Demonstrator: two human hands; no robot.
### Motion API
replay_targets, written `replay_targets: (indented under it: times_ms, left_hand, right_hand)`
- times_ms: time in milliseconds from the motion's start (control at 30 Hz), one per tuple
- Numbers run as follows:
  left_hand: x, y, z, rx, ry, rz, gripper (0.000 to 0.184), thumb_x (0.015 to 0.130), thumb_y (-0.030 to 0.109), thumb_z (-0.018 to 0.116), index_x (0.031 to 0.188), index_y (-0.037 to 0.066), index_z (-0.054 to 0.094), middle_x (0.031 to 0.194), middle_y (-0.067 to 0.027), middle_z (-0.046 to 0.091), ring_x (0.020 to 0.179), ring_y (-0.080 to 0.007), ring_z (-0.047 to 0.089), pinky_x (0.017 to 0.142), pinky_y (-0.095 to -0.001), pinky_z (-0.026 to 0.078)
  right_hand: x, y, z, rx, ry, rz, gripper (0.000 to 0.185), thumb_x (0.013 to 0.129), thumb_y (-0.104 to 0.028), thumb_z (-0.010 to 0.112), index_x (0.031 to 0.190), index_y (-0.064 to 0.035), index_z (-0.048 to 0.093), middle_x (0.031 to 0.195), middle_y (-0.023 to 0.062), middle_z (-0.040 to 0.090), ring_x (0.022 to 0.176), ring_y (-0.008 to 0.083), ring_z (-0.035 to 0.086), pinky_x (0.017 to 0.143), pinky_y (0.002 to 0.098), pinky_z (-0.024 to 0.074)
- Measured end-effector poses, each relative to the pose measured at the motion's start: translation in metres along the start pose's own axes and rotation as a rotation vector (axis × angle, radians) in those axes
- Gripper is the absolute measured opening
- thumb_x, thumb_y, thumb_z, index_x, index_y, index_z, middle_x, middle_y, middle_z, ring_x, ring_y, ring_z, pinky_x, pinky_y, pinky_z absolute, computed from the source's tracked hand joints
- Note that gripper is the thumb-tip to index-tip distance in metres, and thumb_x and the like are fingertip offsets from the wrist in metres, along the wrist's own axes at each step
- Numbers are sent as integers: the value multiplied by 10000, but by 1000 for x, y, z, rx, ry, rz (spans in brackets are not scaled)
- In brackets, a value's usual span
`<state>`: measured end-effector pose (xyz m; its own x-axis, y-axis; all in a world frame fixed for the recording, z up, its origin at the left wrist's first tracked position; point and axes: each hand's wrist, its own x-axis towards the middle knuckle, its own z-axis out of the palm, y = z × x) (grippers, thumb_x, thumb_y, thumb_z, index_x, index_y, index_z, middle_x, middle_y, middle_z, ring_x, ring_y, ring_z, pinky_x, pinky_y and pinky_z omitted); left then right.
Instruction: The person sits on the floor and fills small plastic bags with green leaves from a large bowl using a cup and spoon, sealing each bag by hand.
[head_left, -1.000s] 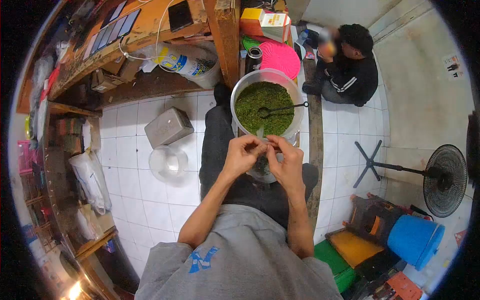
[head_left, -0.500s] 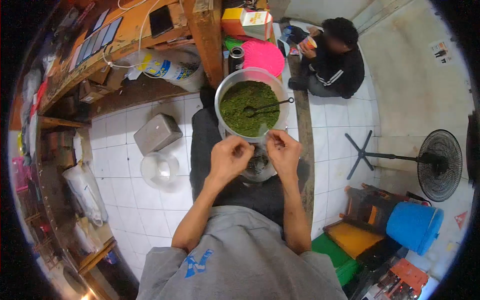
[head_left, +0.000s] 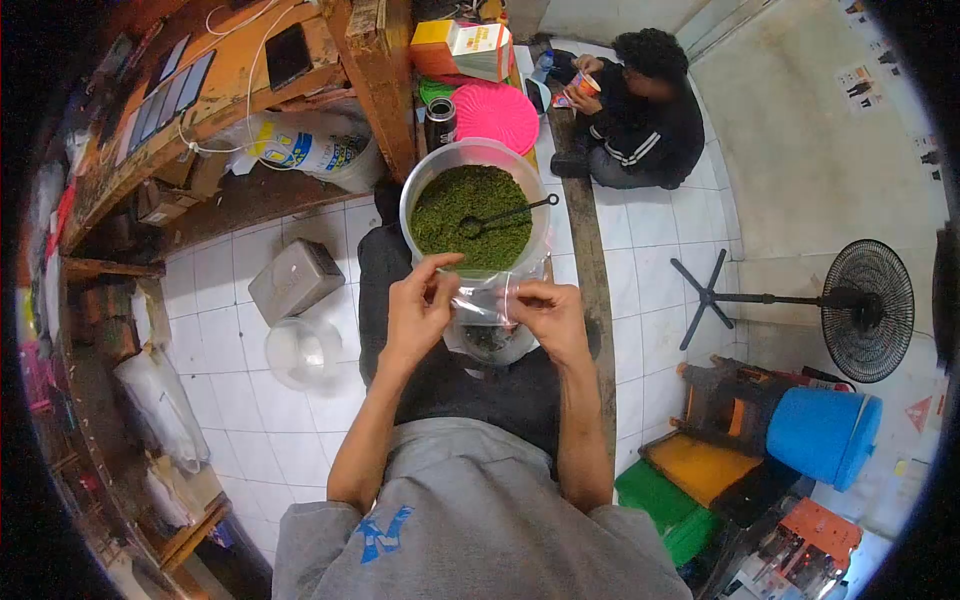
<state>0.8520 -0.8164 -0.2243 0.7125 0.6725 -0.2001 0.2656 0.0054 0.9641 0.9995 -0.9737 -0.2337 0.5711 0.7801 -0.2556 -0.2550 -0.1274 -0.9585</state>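
Note:
A small clear plastic bag (head_left: 483, 300) is stretched between my two hands, just in front of a large translucent tub (head_left: 408, 215). My left hand (head_left: 420, 312) pinches the bag's left side, its index finger reaching toward the tub's rim. At the right edge, the fingers of my right hand (head_left: 550, 318) are closed on the bag. Finely chopped green leaves (head_left: 462, 200) fill the tub, and a dark long-handled spoon (head_left: 510, 213) lies in them. Below the bag, partly hidden by my hands, is another clear container (head_left: 490, 345) with something dark in it.
Beyond the tub are a pink plate (head_left: 497, 118) and a dark can (head_left: 440, 122). A person (head_left: 645, 115) sits at the upper right holding a cup (head_left: 577, 92). On the floor stand a grey box (head_left: 296, 282), a clear tub (head_left: 303, 353) and a black fan (head_left: 868, 310).
My hands have moved apart, and the plastic bag now shows spread out between them. The whole view has shifted slightly, with the surroundings sitting farther left.

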Motion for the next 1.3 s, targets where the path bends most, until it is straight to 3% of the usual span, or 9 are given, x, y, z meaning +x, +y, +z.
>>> replay_targets:
  times_ms: [67,133,233,433,533,633,767,867,1300]
  left_hand:
    - [0,14,-4,207,-28,-77,500,858,112,791,1324,44,624,1057,-128,728,914,-183,694,801,-310,542]
    - [-3,16,-1,502,72,563,703,780,281,857,1386,61,578,1325,-164,642,1241,-305,602,1052,-441,448]
    - [-10,9,2,676,-228,537,864,687,368,890,1417,69,538,1444,-146,553,1427,-356,426,1175,-506,294]
    - [-7,-20,-7,493,-82,551,594,728,276,867,1239,52,662,1246,-129,664,1243,-324,557,1081,-480,383]
    - [-11,-25,-18,437,68,506,631,688,225,896,1249,48,667,1241,-124,665,1209,-326,580,1052,-443,429]
    - [-17,-27,-33,435,130,372,677,662,196,919,1277,52,674,1235,-122,669,1183,-319,602,1020,-420,466]
    - [-30,-42,-60,438,221,242,712,686,210,921,1330,61,659,1211,-123,671,1168,-301,607,1010,-406,481]
    - [-31,-51,-61,442,244,183,745,665,214,936,1336,60,652,1219,-125,678,1145,-303,613,997,-416,490]
    - [-24,-43,-62,437,261,222,738,647,198,935,1319,60,663,1236,-131,689,1146,-304,619,1016,-415,483]
  right_hand:
    - [0,-2,-4,-72,-17,15,218,817,61,782,1028,95,740,963,129,739,724,139,686,634,255,565]
    - [1,-5,-3,-148,-43,30,280,809,45,793,1081,92,747,965,105,744,731,133,682,647,254,560]
    - [1,-15,8,-423,-77,-68,229,807,-1,789,1023,66,755,933,115,756,765,127,692,678,274,561]
    - [38,-24,3,-467,-132,-248,216,791,-63,794,997,-1,770,926,176,738,730,237,716,669,317,559]
    - [104,-25,0,-1219,177,-665,66,814,-82,712,802,-28,747,858,138,740,833,310,710,818,412,555]
    - [162,28,-25,-1761,-68,-739,80,799,-49,657,814,-36,734,868,163,728,887,357,706,866,472,532]
    - [180,31,-26,-1710,-399,-478,126,784,-22,631,857,-14,733,900,212,711,876,388,708,794,491,553]
    - [189,53,-24,-1475,-31,-527,160,727,-27,661,876,-14,717,824,228,663,792,426,688,688,522,553]
    - [115,41,5,-1207,-249,-210,181,784,-111,672,901,-35,787,873,252,717,800,426,708,760,494,574]
